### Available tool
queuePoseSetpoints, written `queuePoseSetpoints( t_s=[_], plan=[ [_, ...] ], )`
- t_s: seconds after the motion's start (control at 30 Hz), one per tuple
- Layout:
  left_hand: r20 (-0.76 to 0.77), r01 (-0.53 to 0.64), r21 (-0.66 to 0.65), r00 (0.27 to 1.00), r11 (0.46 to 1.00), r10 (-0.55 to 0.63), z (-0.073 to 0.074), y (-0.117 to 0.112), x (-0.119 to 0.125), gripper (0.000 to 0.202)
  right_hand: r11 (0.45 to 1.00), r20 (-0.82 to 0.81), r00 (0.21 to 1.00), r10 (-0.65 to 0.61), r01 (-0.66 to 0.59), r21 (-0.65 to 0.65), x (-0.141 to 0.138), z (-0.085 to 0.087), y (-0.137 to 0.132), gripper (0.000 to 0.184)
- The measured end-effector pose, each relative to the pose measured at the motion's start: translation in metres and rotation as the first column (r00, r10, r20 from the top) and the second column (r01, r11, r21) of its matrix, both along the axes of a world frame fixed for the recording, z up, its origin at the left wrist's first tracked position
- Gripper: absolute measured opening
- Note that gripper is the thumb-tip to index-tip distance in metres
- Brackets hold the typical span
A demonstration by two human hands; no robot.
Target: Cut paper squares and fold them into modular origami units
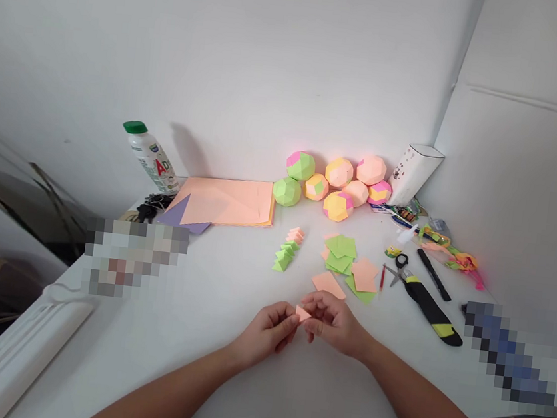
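Observation:
Between my two hands is a small folded piece of peach paper (303,314), shaped like a triangle. My left hand (272,327) pinches its left side between thumb and fingers. At its right side, the thumb and bent fingers of my right hand (333,322) close on the same paper. Just beyond my hands lies a peach paper sheet (329,284). Past it are loose green paper pieces (342,248) and a peach piece (365,276), overlapping. A row of small folded paper units (288,250), green in front and peach behind, stands to the left of them.
Several faceted paper balls (338,206) rest against the wall. Peach sheets (229,200) and a purple sheet (191,222) lie at the back left, near a white bottle (151,157). Scissors (397,271), a black-and-yellow cutter (432,310), a black pen (433,273) and a white box (416,176) are on the right.

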State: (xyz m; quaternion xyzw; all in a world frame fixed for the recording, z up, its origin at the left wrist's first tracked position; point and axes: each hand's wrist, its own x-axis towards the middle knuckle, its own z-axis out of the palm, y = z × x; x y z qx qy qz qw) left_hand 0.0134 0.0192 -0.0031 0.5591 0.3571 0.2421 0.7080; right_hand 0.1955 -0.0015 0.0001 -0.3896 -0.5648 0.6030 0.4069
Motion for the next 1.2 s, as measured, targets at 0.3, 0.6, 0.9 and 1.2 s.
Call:
queuePoseSetpoints(
  t_s=[0.3,0.6,0.9,1.2],
  plan=[
    [0.054,0.015,0.123,0.998,0.992,-0.022,-0.002,-0.001,0.003,0.032,0.961,0.063,0.994,-0.094,0.074,0.267,0.000,0.002,0.003,0.013],
    [-0.042,0.009,0.248,0.999,0.969,0.001,-0.003,-0.003,0.002,0.033,0.841,0.192,0.964,-0.186,0.055,0.538,-0.001,-0.001,0.006,0.017],
    [-0.031,-0.055,0.116,0.998,0.992,0.059,-0.007,0.001,0.004,0.036,0.872,0.264,0.933,-0.243,0.091,0.481,0.000,-0.002,0.006,0.020],
    [0.048,-0.157,-0.054,0.986,0.986,0.160,-0.007,0.002,0.009,0.041,0.959,0.209,0.956,-0.205,0.153,0.240,-0.001,-0.008,0.011,0.016]
  ],
)
